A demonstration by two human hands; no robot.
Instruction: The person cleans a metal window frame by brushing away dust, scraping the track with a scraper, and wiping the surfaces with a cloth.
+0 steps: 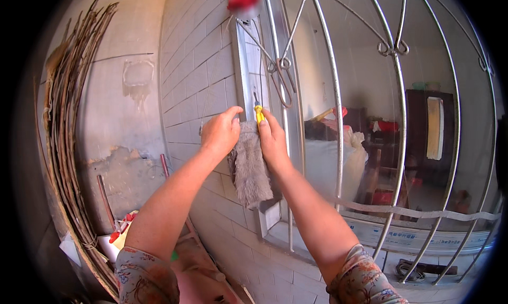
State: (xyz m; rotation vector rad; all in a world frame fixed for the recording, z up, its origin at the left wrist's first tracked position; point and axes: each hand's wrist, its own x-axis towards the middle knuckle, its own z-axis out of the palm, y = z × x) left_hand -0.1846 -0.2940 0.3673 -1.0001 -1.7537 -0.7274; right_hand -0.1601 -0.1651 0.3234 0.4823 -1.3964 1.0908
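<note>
My right hand (274,139) holds a screwdriver (259,114) by its yellow handle, with its shaft pointing up along the wall. Close beside it, my left hand (220,131) has its index finger and thumb at the edge of a vertical metal channel strip (241,62). Whether anything sits between those fingertips is hidden. Below and between both hands hangs a grey furry piece of material (252,169), its top against the strip; what holds it up cannot be seen. A thin dark cable (260,62) runs down just right of the strip.
Metal window bars (335,90) rise on the right, with a bent metal hook (282,86) hanging near my hands. A blurred red object (244,0) is overhead. Tall bundled sticks (67,125) lean at left beside the tiled wall (198,66). Coiled wire (408,271) lies on the sill.
</note>
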